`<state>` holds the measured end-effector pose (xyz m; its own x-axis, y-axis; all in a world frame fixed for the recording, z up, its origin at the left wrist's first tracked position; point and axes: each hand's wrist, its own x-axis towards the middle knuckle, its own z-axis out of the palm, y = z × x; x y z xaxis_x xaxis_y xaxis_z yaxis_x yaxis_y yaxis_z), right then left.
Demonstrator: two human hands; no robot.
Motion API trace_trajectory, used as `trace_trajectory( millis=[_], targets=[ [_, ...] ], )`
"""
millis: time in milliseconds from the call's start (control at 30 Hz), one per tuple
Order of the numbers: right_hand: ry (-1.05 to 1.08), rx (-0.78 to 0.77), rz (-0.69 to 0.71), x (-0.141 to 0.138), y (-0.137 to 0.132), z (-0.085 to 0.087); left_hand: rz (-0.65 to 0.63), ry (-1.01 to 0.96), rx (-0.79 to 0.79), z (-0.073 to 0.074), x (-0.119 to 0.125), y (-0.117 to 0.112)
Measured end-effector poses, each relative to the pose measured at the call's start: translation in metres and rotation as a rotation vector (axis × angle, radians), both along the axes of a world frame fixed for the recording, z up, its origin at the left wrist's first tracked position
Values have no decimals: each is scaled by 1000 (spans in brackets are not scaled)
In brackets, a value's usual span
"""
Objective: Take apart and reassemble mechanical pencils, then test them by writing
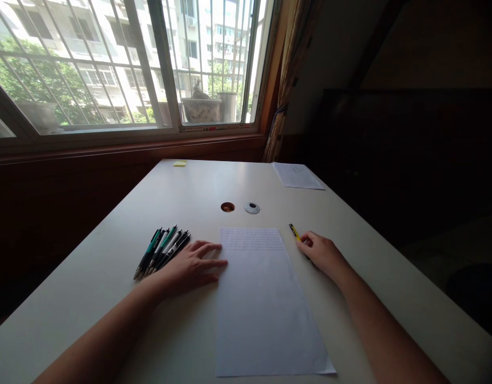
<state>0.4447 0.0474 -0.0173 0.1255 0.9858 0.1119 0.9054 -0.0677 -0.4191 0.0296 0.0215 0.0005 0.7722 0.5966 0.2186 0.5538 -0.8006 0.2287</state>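
Note:
A long white sheet of paper (pixel 261 304) lies in front of me, with several lines of writing across its top part. My left hand (pixel 198 265) rests flat with fingers spread, its fingertips on the paper's left edge. Just beyond that wrist lies a bunch of pens (pixel 161 249), some green and others dark or grey. My right hand (pixel 317 250) is closed around a yellow and black pen (pixel 293 231) at the table, to the right of the paper. The pen's lower part is hidden by the fingers.
The white table (pixel 89 298) reaches toward a barred window (pixel 121 69). Written sheets (pixel 297 176) lie at its far right corner, and yellow sticky notes (pixel 180 163) at the far left. A cable hole (pixel 227 207) and a round cap (pixel 252 208) are mid-table.

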Motion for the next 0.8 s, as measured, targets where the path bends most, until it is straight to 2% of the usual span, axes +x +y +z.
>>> trace_trajectory(
  millis=[367, 600, 800],
  targets=[
    [-34, 16, -66, 5, 2, -1, 11, 21, 2, -2, 0, 0],
    [-89, 32, -45, 5, 4, -6, 8, -1, 6, -3, 0, 1],
    [-184, 87, 49, 7, 15, -18, 14, -3, 5, -4, 0, 0]
  ],
)
